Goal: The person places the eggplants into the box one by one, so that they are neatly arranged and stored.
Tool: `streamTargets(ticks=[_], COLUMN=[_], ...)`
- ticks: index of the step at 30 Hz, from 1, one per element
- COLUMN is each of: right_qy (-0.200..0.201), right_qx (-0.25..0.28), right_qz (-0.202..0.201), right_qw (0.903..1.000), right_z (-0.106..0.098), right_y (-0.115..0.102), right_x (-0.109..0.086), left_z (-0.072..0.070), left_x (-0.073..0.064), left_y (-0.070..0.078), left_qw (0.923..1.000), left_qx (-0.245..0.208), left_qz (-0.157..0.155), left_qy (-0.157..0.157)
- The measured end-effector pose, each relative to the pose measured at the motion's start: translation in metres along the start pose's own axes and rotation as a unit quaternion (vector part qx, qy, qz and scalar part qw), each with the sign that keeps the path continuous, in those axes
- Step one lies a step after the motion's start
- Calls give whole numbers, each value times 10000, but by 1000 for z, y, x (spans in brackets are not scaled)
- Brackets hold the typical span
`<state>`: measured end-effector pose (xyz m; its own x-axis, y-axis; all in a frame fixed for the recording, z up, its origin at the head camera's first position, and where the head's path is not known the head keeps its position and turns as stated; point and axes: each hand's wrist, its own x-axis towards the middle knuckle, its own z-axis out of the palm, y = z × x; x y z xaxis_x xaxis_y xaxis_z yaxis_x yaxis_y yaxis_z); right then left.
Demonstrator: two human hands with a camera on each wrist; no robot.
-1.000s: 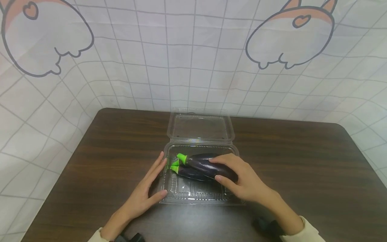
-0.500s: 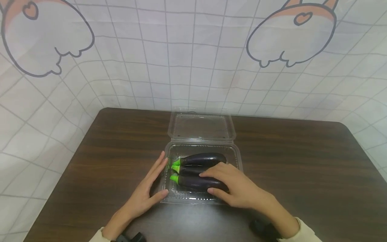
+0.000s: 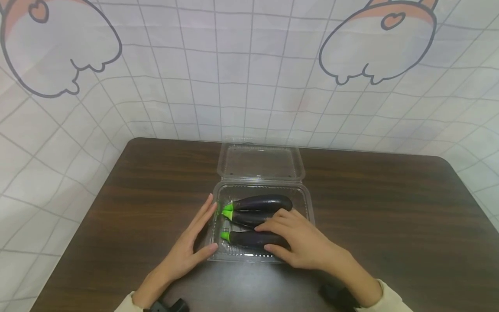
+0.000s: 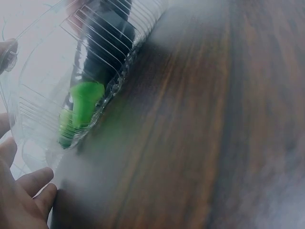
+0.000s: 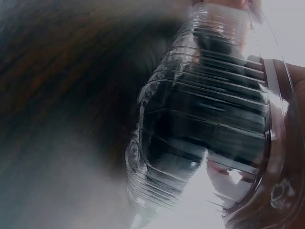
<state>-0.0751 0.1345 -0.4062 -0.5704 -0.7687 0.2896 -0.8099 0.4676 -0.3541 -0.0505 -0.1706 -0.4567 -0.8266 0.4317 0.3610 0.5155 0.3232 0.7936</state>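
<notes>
A clear plastic clamshell box (image 3: 215,190) stands with its lid (image 3: 260,162) folded back. Three dark purple eggplants lie in it side by side, green stems to the left: a far eggplant (image 3: 265,202), a middle eggplant (image 3: 247,218) and a near eggplant (image 3: 247,238). My right hand (image 3: 306,242) holds the near eggplant at its thick end, thumb in front and fingers behind, hiding that end. My left hand (image 3: 177,255) has its fingers spread, with fingertips at the box's left rim. In the left wrist view a green stem (image 4: 86,102) shows through the clear wall.
The box is on a dark wood-grain table (image 3: 156,182). Behind the table hangs a white grid-patterned cloth (image 3: 249,78) with cartoon animal drawings. Black wrist-worn gear (image 3: 179,305) shows at the bottom edge.
My right hand has brought the held eggplant down from above the other two to the front of the box, then slightly nearer me. The left hand stays at the rim.
</notes>
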Motion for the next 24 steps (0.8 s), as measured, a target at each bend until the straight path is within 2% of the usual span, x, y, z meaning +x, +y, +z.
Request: streamTargets(ticks=[10, 19, 24], right_qy=[30, -161, -110], right_qx=[-5, -54, 5], right_qz=[32, 230, 202], right_qw=[10000, 9996, 9997], right_z=[2, -2, -2], right_y=[3, 4, 4], right_x=[1, 2, 2], left_z=[0, 1, 2], left_x=[1, 2, 2], left_y=[2, 4, 4], left_qw=[10000, 9997, 9996], left_qx=[21, 27, -117], left_qz=[-64, -220, -247], left_qy=[-14, -42, 9])
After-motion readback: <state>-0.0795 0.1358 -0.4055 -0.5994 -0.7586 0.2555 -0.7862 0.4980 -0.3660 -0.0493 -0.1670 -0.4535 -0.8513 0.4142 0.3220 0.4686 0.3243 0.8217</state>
